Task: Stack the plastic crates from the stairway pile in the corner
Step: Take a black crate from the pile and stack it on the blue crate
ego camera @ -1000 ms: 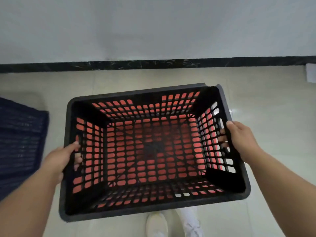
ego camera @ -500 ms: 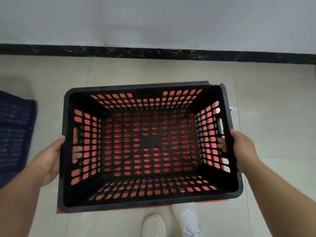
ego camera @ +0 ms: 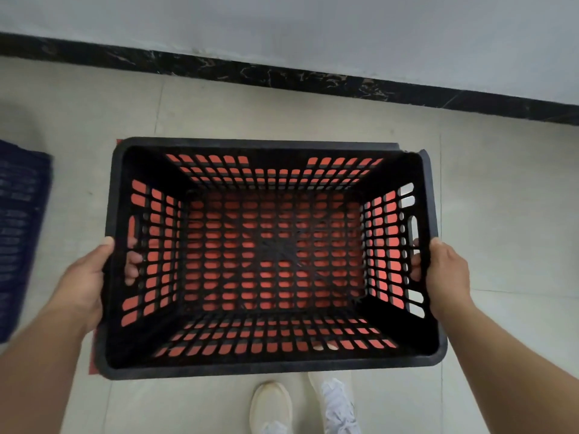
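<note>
A black perforated plastic crate [ego camera: 266, 369] fills the middle of the head view, its open top facing me. My left hand [ego camera: 84, 286] grips its left side, fingers poking through the handle slot. My right hand [ego camera: 446, 274] grips the right side the same way. A red crate [ego camera: 94, 355] lies under the black one; it shows through the holes and as thin red edges at the left corners. Whether the black crate sits fully nested in the red one is hidden.
A dark blue crate [ego camera: 22, 233] stands on the floor at the left edge. The tiled floor [ego camera: 501, 198] runs to a white wall with a dark marble skirting [ego camera: 282, 73] ahead. My two shoes [ego camera: 300, 405] are just behind the crate.
The black crate has come down over the red crate and squared up with it. Both hands kept their grip. The blue crate has slid further left in view.
</note>
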The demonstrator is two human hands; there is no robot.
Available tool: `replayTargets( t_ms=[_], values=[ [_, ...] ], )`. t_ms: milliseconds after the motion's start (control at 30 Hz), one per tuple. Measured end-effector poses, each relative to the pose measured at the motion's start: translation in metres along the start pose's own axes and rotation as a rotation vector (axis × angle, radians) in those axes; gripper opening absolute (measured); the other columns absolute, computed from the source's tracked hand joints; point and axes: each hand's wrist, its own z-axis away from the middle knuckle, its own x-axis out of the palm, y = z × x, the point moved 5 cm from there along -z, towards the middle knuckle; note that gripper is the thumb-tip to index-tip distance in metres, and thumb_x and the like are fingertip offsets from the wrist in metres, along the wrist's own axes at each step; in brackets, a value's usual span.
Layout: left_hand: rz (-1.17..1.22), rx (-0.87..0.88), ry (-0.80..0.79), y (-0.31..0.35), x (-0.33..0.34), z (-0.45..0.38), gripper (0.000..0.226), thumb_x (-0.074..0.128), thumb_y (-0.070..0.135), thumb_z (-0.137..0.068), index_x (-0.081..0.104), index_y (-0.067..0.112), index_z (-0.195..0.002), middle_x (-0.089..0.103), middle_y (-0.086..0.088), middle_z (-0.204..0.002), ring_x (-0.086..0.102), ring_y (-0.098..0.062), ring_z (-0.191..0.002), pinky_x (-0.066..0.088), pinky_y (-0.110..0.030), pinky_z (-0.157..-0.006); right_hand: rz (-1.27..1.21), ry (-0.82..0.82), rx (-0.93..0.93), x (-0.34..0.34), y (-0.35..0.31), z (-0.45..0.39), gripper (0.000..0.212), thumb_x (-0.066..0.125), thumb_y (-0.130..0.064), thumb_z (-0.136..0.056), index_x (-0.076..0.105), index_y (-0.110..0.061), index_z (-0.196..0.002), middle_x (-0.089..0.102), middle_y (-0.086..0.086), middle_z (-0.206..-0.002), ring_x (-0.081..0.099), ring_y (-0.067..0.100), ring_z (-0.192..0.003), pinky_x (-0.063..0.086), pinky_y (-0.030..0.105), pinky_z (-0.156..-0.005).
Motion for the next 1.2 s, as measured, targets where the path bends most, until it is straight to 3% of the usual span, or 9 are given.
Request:
replayTargets(
  t_ms=[167, 467, 733, 867, 1033, 1200],
  values=[
    [0.008, 0.05, 0.041, 0.017, 0.007, 0.021, 0.035, 0.034, 0.036, -0.1, 0.061, 0.018, -0.088, 0.062, 0.007, -0.054, 0.05, -0.006, -0.045, 0.038, -0.027, -0.062, -0.041, -0.01, 0.045, -0.004, -0.01, 0.009, 0.027, 0.034, -0.019, -0.094, 0.054, -0.009, -0.078, 0.052, 0.006, -0.068, 0.045, 0.019, -0.058, 0.039, 0.031, -0.055],
    [0.086, -0.008, 0.116, 0.036, -0.041, 0.137, 0.034, 0.036, 0.035, -0.099, 0.062, 0.015, -0.091, 0.057, -0.002, -0.072, 0.045, -0.014, -0.061, 0.039, -0.029, -0.064, -0.001, -0.114, 0.032, -0.046, -0.072, 0.065, 0.024, 0.039, -0.018, -0.092, 0.058, -0.011, -0.082, 0.052, 0.005, -0.066, 0.043, 0.018, -0.055, 0.039, 0.032, -0.054],
    [0.349, -0.106, 0.231, 0.042, -0.097, 0.27, 0.033, 0.037, 0.035, -0.099, 0.061, 0.014, -0.091, 0.059, 0.002, -0.059, 0.046, -0.01, -0.048, 0.035, -0.027, -0.059, 0.256, -0.237, -0.149, -0.076, -0.177, 0.129, 0.027, 0.035, -0.017, -0.094, 0.057, -0.006, -0.083, 0.054, 0.009, -0.069, 0.044, 0.021, -0.053, 0.035, 0.03, -0.048],
    [0.476, -0.091, 0.297, 0.056, -0.131, 0.336, 0.034, 0.034, 0.033, -0.1, 0.058, 0.012, -0.089, 0.058, 0.004, -0.048, 0.045, -0.006, -0.035, 0.032, -0.026, -0.055, 0.316, -0.306, -0.23, -0.076, -0.237, 0.174, 0.032, 0.034, -0.023, -0.095, 0.059, -0.005, -0.084, 0.055, 0.011, -0.07, 0.047, 0.024, -0.056, 0.038, 0.035, -0.054],
    [0.581, -0.055, 0.393, 0.079, -0.179, 0.401, 0.033, 0.033, 0.032, -0.101, 0.056, 0.01, -0.09, 0.052, -0.004, -0.066, 0.045, -0.005, -0.033, 0.036, -0.017, -0.036, 0.348, -0.388, -0.343, -0.053, -0.309, 0.238, 0.038, 0.037, -0.026, -0.096, 0.057, -0.005, -0.071, 0.057, 0.013, -0.065, 0.047, 0.026, -0.054, 0.042, 0.038, -0.061],
    [0.648, 0.004, 0.502, 0.094, -0.23, 0.442, 0.032, 0.034, 0.03, -0.101, 0.056, 0.009, -0.091, 0.052, -0.005, -0.069, 0.044, -0.011, -0.048, 0.034, -0.024, -0.05, 0.354, -0.507, -0.473, -0.003, -0.366, 0.304, 0.033, 0.037, -0.019, -0.096, 0.057, -0.002, -0.075, 0.055, 0.012, -0.064, 0.044, 0.025, -0.05, 0.036, 0.032, -0.048]
  ],
)
